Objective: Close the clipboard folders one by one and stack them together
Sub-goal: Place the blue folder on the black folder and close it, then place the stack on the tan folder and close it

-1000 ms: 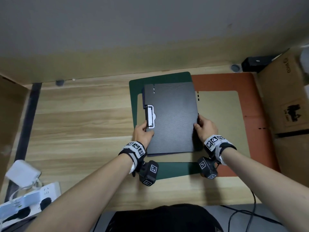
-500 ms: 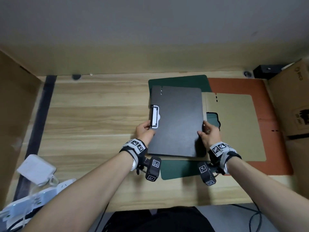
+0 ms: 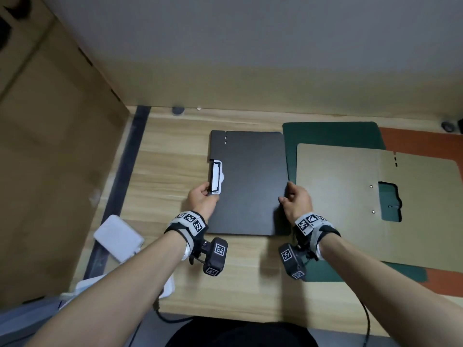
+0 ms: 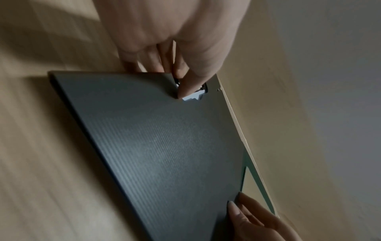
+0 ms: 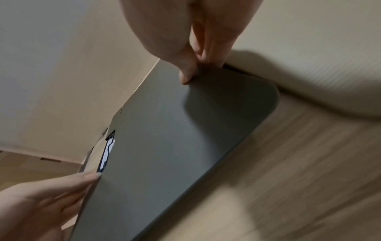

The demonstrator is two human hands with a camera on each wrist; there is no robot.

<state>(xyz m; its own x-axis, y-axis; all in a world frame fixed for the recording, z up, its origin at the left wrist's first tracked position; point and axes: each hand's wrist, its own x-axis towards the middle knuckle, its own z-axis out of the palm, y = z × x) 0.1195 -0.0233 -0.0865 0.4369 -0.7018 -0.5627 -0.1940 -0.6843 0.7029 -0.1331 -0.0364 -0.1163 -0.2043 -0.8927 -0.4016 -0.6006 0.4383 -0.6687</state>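
Note:
A closed black clipboard folder point(image 3: 249, 181) point(image 4: 164, 146) point(image 5: 181, 146) lies over the bare wooden desk, its white clip point(image 3: 216, 180) on the left edge. My left hand point(image 3: 203, 200) pinches that edge just below the clip, thumb on top in the left wrist view. My right hand point(image 3: 295, 200) pinches the folder's right edge, thumb on top. To the right an open tan folder point(image 3: 355, 204) lies flat on a green folder point(image 3: 330, 135), which lies on an orange one point(image 3: 421, 144).
A white charger point(image 3: 117, 236) and a power strip sit at the desk's front left. A brown partition point(image 3: 50, 171) closes off the left side. A cable point(image 3: 365, 319) hangs over the front edge at the right. Bare desk point(image 3: 175, 151) lies left of the black folder.
Both hands have carried the black folder leftwards, off the stack of open folders and onto the bare desk. The tan folder it covered now lies fully exposed.

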